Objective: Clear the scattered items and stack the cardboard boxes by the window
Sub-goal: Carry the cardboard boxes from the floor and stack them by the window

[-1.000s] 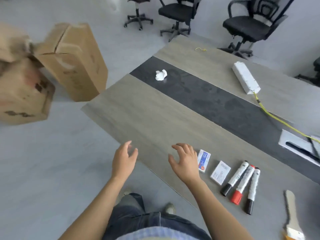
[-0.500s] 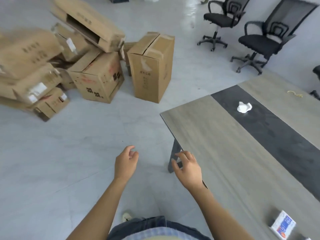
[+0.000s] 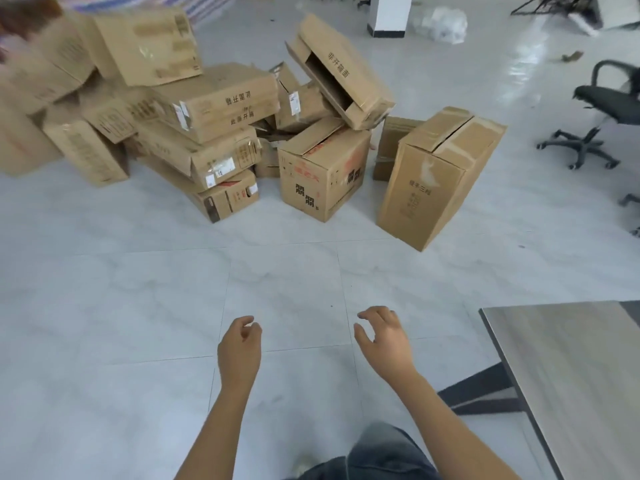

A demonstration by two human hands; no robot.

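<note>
Stock as I see it through the head camera.

Hands: left hand (image 3: 239, 344) and right hand (image 3: 384, 336) both hold nothing, fingers loosely curled, hanging over the tiled floor (image 3: 138, 306) and apart from each other.

Cardboard boxes (image 3: 194, 133): a loose heap on the floor well ahead of both hands, mostly ahead-left, leaning on one another; the far-left ones are blurred.

Tall box (image 3: 433, 181): ahead of the right hand, upright but tilted, top flaps shut with a gap between them. White bird-like mark on its front; the characters under it are too small for me to read.

Square box (image 3: 322, 171): between the heap and the tall box, flaps closed, red print on top, bold black characters on the side.

Long box (image 3: 341, 72): tilted on top of the square box, one side open; the inside is dark and I cannot tell whether anything is in it. Printed 非开箱面.

Flat box (image 3: 221, 100): ahead of the left hand, high in the heap, closed, printed 此面开箱, with a white shipping label at its end. The boxes under it carry more labels, unreadable.

Desk (image 3: 571, 375): its corner lies just right of the right hand.

Office chair (image 3: 602, 112): far ahead-right.
</note>
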